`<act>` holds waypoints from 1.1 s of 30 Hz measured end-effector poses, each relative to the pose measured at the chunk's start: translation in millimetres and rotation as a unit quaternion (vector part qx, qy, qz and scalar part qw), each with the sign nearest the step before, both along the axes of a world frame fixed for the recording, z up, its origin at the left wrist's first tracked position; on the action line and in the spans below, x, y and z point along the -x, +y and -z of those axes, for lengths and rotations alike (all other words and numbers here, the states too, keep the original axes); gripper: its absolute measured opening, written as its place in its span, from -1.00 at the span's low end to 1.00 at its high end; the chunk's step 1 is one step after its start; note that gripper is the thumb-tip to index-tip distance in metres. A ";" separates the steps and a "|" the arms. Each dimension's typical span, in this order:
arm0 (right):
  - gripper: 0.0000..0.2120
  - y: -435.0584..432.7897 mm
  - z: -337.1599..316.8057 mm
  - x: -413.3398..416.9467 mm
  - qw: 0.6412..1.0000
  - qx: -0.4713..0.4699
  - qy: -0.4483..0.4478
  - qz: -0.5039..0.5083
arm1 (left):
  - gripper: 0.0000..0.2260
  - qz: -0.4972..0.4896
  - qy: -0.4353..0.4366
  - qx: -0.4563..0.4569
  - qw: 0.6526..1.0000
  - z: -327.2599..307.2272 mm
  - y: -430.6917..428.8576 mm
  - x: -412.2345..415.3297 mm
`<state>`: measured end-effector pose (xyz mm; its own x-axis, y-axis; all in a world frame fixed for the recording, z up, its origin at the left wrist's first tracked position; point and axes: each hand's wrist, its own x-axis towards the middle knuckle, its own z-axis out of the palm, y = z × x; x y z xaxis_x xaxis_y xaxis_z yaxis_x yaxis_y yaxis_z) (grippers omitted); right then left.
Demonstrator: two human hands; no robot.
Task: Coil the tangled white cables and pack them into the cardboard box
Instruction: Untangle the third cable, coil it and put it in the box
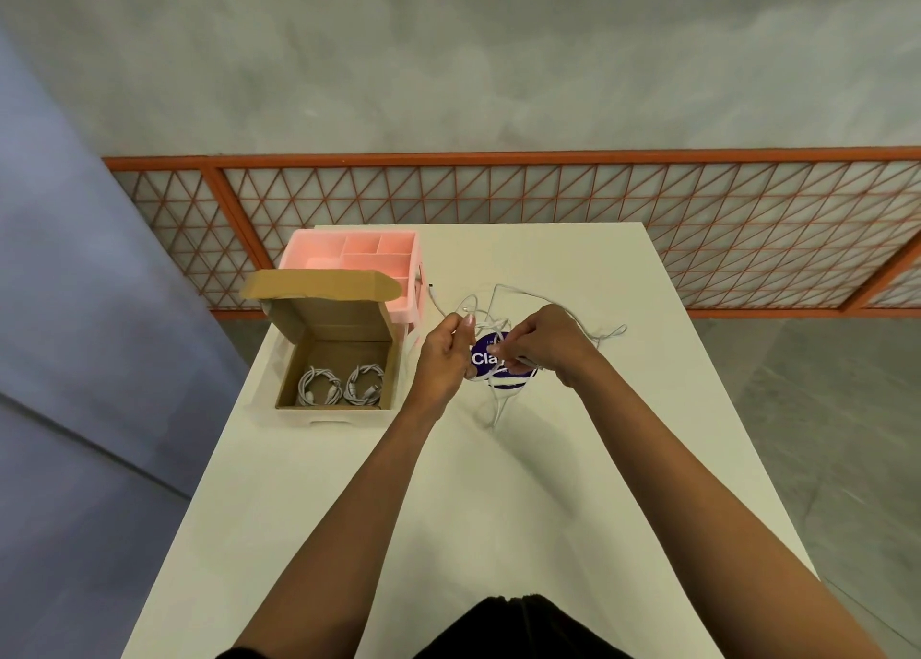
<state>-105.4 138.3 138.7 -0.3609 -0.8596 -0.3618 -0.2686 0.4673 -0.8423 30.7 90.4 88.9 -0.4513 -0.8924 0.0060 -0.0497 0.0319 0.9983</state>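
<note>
Two coils point(319, 392) in box point(391, 374), left hand point(446, 354), right hand point(545, 342) pinching cable point(491, 323)

Grey wall point(448, 50), orange mesh fence point(598, 195)

Two white coils point(319, 386) in open cardboard box point(344, 322)

Pink organizer point(349, 255), purple disc point(482, 348), white table point(548, 484), orange fence point(498, 159).
The organizer, its compartments open on top, sits at the table's far left corner. The round disc with white lettering lies flat mid-table. The mesh fence runs across beyond the far edge, against grey concrete point(448, 60).
</note>
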 end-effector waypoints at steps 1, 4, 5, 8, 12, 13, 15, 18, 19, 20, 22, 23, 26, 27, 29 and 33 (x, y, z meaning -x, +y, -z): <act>-0.86 -0.4 -0.1 -1.8 1.000 0.000 -0.001 0.006 | -0.74 -0.002 0.000 0.000 1.000 -0.4 0.4 0.9; -0.92 -0.7 -1.9 -3.8 1.000 -0.020 0.019 -0.003 | -0.73 -0.009 0.002 -0.002 1.000 0.4 -0.2 0.8; -0.91 -1.2 -1.9 -3.7 0.999 -0.020 0.028 -0.015 | -0.73 -0.009 0.001 -0.002 1.000 1.1 -0.8 -0.1; -0.76 0.5 -5.3 -6.4 0.990 0.000 0.108 -0.090 | -0.74 -0.005 0.000 -0.001 1.000 1.2 -1.5 -2.3; -0.59 2.5 -8.7 -6.5 0.967 0.010 0.191 -0.166 | -0.75 -0.006 -0.012 0.015 1.000 -6.7 1.2 -3.2; -0.56 2.3 -9.3 -4.6 0.961 0.007 0.206 -0.185 | -0.76 -0.003 -0.017 0.021 1.000 -8.1 2.1 -3.8; -0.52 2.9 -12.7 -1.0 0.942 -0.015 0.240 -0.233 | -0.78 0.008 -0.030 0.034 0.999 -9.6 3.6 -4.6; -0.51 4.6 -18.5 7.8 0.920 -0.038 0.259 -0.293 | -0.77 0.014 -0.041 0.050 0.998 -9.9 4.5 -4.9; -0.50 4.9 -19.1 11.8 0.917 -0.040 0.254 -0.305 | -0.77 0.014 -0.044 0.055 0.997 -9.9 4.7 -5.1; -0.49 6.5 -21.6 14.9 0.917 -0.036 0.245 -0.313 | -0.77 0.013 -0.045 0.060 0.997 -9.8 4.6 -5.3; -0.46 8.5 -25.2 21.6 0.921 -0.020 0.218 -0.321 | -0.76 0.009 -0.046 0.069 0.997 -9.0 4.5 -6.0; -0.45 9.5 -28.1 23.8 0.925 -0.014 0.203 -0.320 | -0.75 0.005 -0.046 0.071 0.996 -8.5 4.0 -6.2; -0.50 14.0 -35.7 29.9 0.941 -0.008 0.151 -0.302 | -0.72 -0.015 -0.042 0.070 0.997 -8.2 0.7 -5.5; -0.52 15.4 -35.6 32.5 0.950 0.003 0.129 -0.284 | -0.71 -0.022 -0.040 0.067 0.997 -8.1 -1.1 -5.0; -0.55 17.7 -34.8 35.4 0.964 0.031 0.081 -0.252 | -0.70 -0.027 -0.039 0.068 0.997 -9.0 -3.5 -4.2; -0.48 15.7 -28.1 34.6 0.969 0.061 0.009 -0.240 | -0.71 -0.028 -0.057 0.096 0.993 -5.6 -9.1 -3.8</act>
